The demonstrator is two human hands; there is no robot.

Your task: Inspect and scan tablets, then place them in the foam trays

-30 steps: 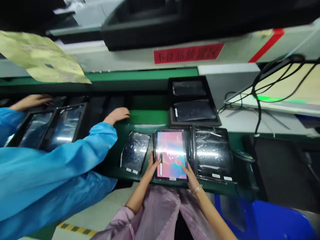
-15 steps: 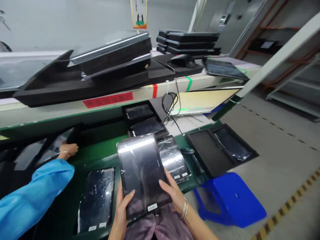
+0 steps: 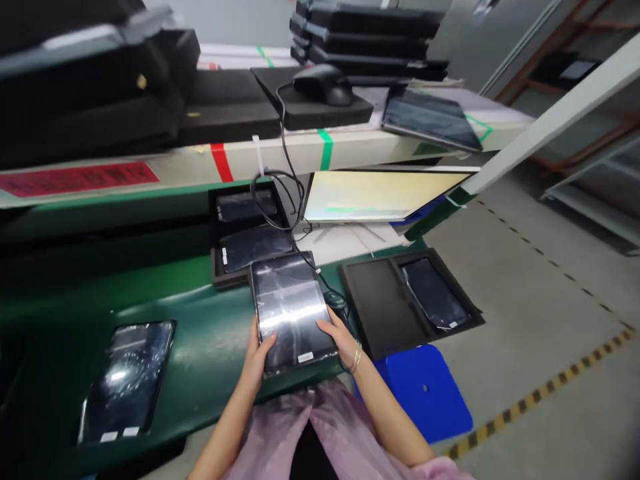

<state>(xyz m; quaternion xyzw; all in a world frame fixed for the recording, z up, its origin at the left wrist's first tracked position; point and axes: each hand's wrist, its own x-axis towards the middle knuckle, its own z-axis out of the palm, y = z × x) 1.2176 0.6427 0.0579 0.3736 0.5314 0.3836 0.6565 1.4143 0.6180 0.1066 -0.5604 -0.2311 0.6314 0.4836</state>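
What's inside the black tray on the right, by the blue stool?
The tray has two compartments: the right one holds a film-wrapped tablet, the left one shows only bare black foam. Whether anything lies under that tablet cannot be seen.

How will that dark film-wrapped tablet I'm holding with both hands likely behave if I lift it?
The dark film-wrapped tablet looks flat and rigid, so it probably won't flex. Its glossy, glaring film suggests it could slip. The left hand and right hand grip only its lower edges, so it may tip forward.

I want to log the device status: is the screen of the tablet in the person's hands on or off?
Off. The tablet, held by the left hand and right hand, shows a dark screen with only glare.
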